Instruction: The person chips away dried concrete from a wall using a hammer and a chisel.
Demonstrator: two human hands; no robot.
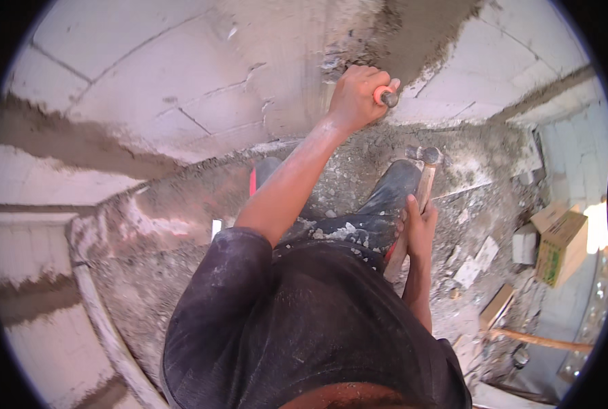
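My left hand point(360, 99) is raised to the block wall in front of me, its fingers wrapped round a chisel point(387, 98) with an orange guard and a dark steel striking end. The chisel's tip is hidden behind the hand. Just above lies a rough, broken patch point(355, 51) in the wall, next to a grey mortar band point(427, 34). Lower, by my right knee, my right hand point(418, 221) grips the wooden handle of a hammer point(427, 180). Its steel head points up, apart from the chisel.
Rubble and dust cover the floor point(345, 184), with white chips on my trousers. A cardboard box point(561, 245) stands at the right, near a brown block point(497, 307) and a wooden handle point(542, 339). A pale pipe point(106, 327) runs along the left wall.
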